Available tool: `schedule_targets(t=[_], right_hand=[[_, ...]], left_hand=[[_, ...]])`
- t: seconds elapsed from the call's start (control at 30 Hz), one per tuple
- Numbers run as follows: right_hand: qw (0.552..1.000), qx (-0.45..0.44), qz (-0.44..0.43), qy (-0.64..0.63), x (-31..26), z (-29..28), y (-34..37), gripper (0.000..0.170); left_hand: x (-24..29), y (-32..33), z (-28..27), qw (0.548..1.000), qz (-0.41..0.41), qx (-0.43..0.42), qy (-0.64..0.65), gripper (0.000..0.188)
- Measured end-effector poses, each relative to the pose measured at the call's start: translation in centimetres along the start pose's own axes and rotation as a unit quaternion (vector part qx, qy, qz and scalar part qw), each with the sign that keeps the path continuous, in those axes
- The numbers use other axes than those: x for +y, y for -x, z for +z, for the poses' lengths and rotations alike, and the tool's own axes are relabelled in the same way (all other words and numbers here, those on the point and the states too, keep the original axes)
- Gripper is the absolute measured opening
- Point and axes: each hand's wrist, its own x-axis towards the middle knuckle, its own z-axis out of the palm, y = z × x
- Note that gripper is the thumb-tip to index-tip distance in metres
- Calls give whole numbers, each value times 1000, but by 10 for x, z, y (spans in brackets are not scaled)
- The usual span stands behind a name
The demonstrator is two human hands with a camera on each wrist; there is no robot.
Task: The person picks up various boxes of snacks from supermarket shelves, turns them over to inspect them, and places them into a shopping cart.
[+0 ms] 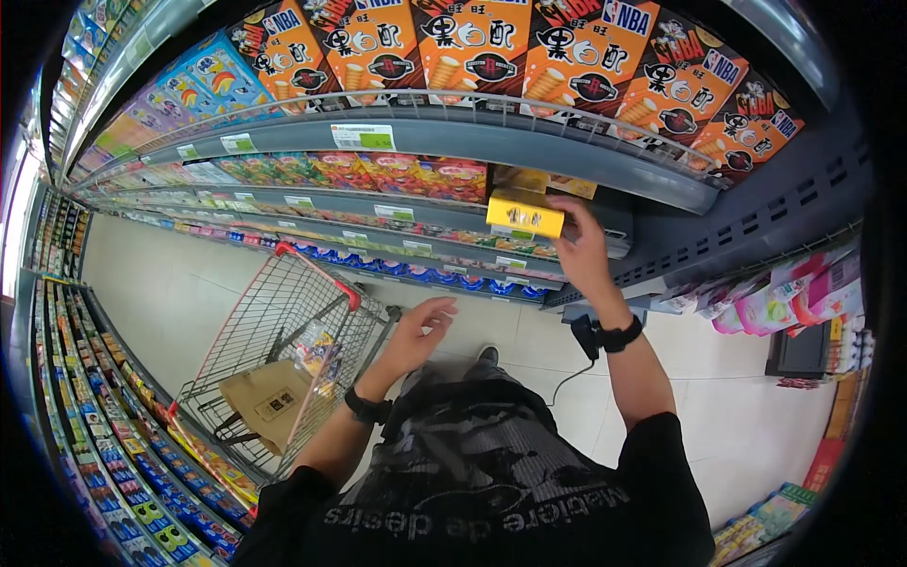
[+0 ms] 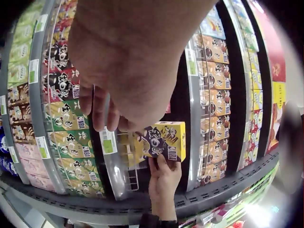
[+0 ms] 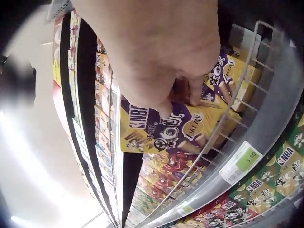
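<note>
My right hand (image 1: 584,248) grips a yellow and purple snack box (image 1: 522,214) by its edge, in front of the shelf below the orange boxes. In the right wrist view, the fingers press on the printed face of this box (image 3: 168,130), which carries NBA and Lakers marks. Another yellow and purple box (image 3: 223,76) sits behind the wire guard beside it. My left hand (image 1: 422,331) hangs in the air near the shopping cart, its fingers loosely bent around nothing. The left wrist view shows the right hand (image 2: 164,185) from the front, at the box's lower edge.
Orange snack boxes (image 1: 472,47) line the shelf above, behind a wire guard (image 3: 232,95). Red and yellow packs (image 1: 406,177) stand left of the held box. A shopping cart (image 1: 269,317) with a paper bag (image 1: 269,402) stands at the left. Hanging packs (image 1: 794,293) are on the right.
</note>
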Motion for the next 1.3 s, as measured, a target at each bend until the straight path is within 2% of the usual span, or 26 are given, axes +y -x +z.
schedule_targets(t=[0.07, 0.23, 0.3, 0.4, 0.43, 0.53, 0.6, 0.7, 0.73, 0.77, 0.87, 0.9, 0.97, 1.0, 1.03, 1.07, 1.1, 1.13, 1.17, 1.2, 1.3], right_hand=[[997, 6, -70, 7, -5, -4, 14, 38], [997, -37, -62, 7, -40, -4, 44, 38], [997, -61, -20, -42, -61, 8, 58, 38], [991, -110, 11, -72, -77, 36, 77, 38], [990, -122, 25, -72, -81, 46, 82, 38], [983, -131, 81, -100, -86, 77, 93, 40], [974, -132, 135, -126, -90, 102, 96, 41], [966, -194, 127, -111, -85, 142, 99, 40], [961, -202, 149, -118, -87, 156, 98, 39], [955, -211, 169, -125, -90, 170, 96, 39], [938, -221, 212, -160, -89, 213, 93, 44], [930, -218, 234, -179, -91, 227, 90, 47], [916, -212, 269, -206, -89, 257, 88, 52], [892, -216, 333, -217, -92, 270, 87, 52], [863, -218, 396, -225, -96, 283, 85, 52], [831, -219, 457, -231, -99, 296, 84, 52], [830, -225, 465, -212, -95, 311, 89, 46], [810, -239, 486, -227, -98, 323, 88, 44], [788, -251, 508, -241, -102, 334, 86, 42], [768, -262, 526, -256, -107, 344, 84, 40], [742, -297, 552, -237, -108, 367, 83, 37]], left_hand=[[9, -3, -4, 1000, 12, 8, -14, 44], [44, -8, -12, 998, 45, 28, -27, 48], [65, -9, -12, 995, 61, 65, -44, 50], [63, -10, -27, 980, 168, 58, -92, 51], [55, -9, -35, 978, 173, 35, -109, 47], [43, 7, -54, 992, 107, 18, -62, 40], [34, 20, -69, 992, 110, 40, -48, 39], [20, 46, -94, 993, 90, 73, -19, 38], [15, 54, -104, 993, 81, 86, -9, 38], [4, 64, -115, 992, 88, 86, -5, 41], [-13, 91, -139, 985, 3, 133, 108, 51], [-19, 94, -151, 983, 24, 119, 141, 63], [-22, 108, -174, 968, -47, 155, 192, 67], [-21, 117, -185, 957, -81, 173, 217, 70], [-19, 124, -194, 938, -139, 182, 260, 64], [-29, 131, -204, 931, -164, 175, 274, 59], [-47, 136, -211, 923, -189, 168, 290, 54], [-62, 142, -217, 914, -215, 158, 307, 51], [-69, 145, -220, 913, -187, 187, 312, 48], [-75, 147, -225, 893, -195, 207, 349, 48], [-76, 160, -243, 878, -231, 228, 352, 47]])
